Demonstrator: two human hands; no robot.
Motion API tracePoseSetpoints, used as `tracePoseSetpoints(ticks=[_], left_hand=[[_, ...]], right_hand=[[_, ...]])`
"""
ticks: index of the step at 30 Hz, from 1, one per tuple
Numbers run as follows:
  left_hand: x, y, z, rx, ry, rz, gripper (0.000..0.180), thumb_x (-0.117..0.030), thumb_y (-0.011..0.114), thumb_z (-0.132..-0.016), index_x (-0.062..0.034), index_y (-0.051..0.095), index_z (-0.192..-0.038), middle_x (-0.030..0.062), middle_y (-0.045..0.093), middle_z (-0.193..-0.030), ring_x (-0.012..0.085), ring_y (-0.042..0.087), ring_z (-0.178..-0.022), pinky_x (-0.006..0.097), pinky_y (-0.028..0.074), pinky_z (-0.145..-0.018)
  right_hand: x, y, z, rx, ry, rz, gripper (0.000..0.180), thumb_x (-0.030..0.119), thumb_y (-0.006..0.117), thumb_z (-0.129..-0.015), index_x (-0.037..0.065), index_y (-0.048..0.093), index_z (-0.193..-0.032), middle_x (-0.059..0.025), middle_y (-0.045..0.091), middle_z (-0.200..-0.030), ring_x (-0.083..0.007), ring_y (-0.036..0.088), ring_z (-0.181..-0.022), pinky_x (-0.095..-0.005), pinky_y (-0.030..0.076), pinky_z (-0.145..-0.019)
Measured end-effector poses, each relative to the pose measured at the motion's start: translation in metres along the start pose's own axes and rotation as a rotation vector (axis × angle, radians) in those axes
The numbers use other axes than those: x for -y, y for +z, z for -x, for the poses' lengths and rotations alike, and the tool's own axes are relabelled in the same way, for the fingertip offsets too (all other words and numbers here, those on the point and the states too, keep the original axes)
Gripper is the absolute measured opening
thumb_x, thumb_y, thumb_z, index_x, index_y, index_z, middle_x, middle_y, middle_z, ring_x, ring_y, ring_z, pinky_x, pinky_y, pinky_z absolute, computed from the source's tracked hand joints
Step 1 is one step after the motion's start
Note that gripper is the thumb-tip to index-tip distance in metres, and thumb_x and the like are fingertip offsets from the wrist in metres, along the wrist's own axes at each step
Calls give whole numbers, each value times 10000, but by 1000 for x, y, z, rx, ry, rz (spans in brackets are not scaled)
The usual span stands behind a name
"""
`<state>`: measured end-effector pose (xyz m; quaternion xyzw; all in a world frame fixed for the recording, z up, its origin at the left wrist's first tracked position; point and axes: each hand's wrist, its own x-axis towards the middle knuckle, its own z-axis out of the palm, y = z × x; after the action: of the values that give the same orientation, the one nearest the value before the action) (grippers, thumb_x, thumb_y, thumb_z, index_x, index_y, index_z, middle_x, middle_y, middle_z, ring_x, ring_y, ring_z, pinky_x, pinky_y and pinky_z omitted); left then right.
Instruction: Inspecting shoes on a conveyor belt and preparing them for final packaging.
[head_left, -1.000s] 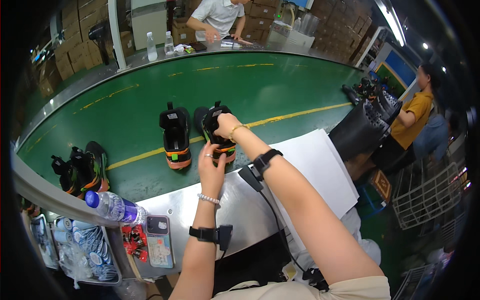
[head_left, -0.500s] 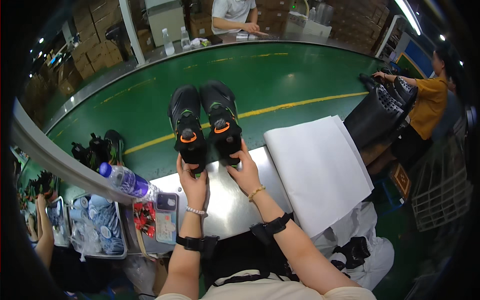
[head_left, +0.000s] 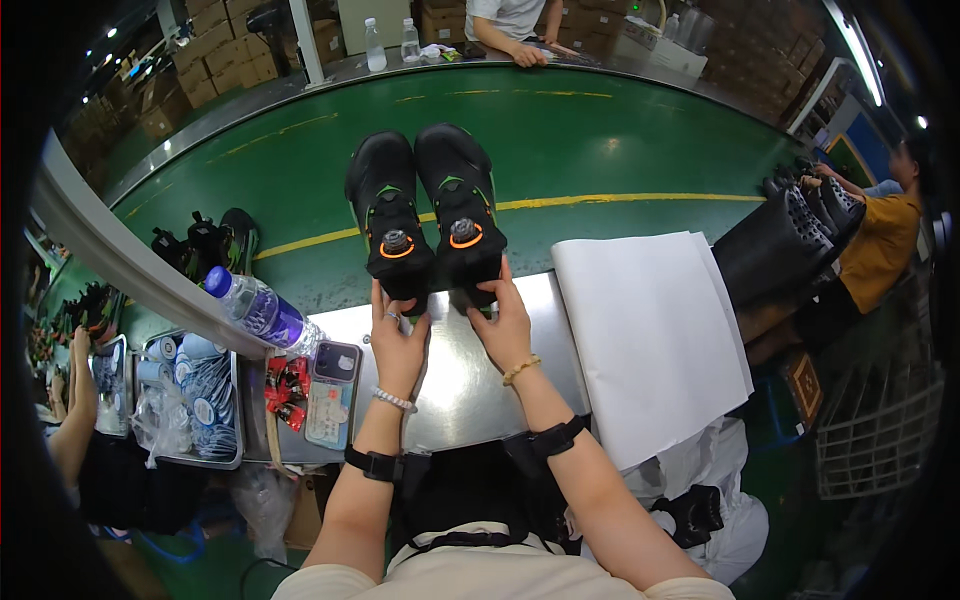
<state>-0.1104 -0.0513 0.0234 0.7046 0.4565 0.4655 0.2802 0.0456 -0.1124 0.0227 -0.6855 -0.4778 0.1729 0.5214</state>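
A pair of black sneakers with green trim and orange heel loops is held side by side, toes pointing away from me, over the near edge of the green work surface (head_left: 600,150). My left hand (head_left: 400,345) is closed on the heel of the left sneaker (head_left: 383,190), fingers at its outer side and thumb inward. My right hand (head_left: 503,325) grips the heel of the right sneaker (head_left: 456,175) the same way. The fingertips are partly hidden by the heels. Below both hands lies a shiny metal tabletop (head_left: 480,400).
White paper sheets (head_left: 650,350) lie at right, beside black shoes. On the left stand a water bottle (head_left: 255,305), a phone (head_left: 334,390), red packets (head_left: 287,392), a tray of blue-white items (head_left: 238,430) and more sneakers (head_left: 237,240). Co-workers are at left, right and across.
My view has shifted slightly. Both hands have moved the sneakers a little farther from me, keeping hold of the heels. The hands of the person across have changed position.
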Motion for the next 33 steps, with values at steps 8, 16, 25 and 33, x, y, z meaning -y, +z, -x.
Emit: tracePoseSetpoints(ticks=[8,16,25,33], left_hand=[[1,-1,-35,42,-80,146,228,-80,602,-818,-6,596,-1033,218,382,-1393,346,467,-1220,338,382,-958],[0,37,-80,-163,-28,234,437,-153,554,-891,-56,415,-1294,212,343,-1386,312,393,-1226,350,360,-960],[-26,44,-55,-328,359,-34,232,-109,445,-938,-26,559,-1123,158,385,-1391,349,268,-1338,427,219,-1076],[-33,48,-52,-229,397,94,261,-92,375,-956,27,571,-1080,162,479,-1302,337,344,-1294,423,280,-1048]], right_hand=[[-3,0,4,-19,-199,214,623,204,667,-742,95,420,-1303,-131,399,-1399,-331,366,-1286,-442,270,-1065],[-14,3,3,22,-149,276,413,255,639,-788,84,563,-1156,-110,559,-1236,-346,418,-1247,-478,244,-1074],[-20,7,5,10,-174,289,365,217,625,-801,76,566,-1133,-103,569,-1208,-322,421,-1243,-455,246,-1081],[-20,6,5,0,-180,281,329,231,619,-807,68,591,-1091,-112,575,-1203,-321,430,-1235,-452,246,-1081]])
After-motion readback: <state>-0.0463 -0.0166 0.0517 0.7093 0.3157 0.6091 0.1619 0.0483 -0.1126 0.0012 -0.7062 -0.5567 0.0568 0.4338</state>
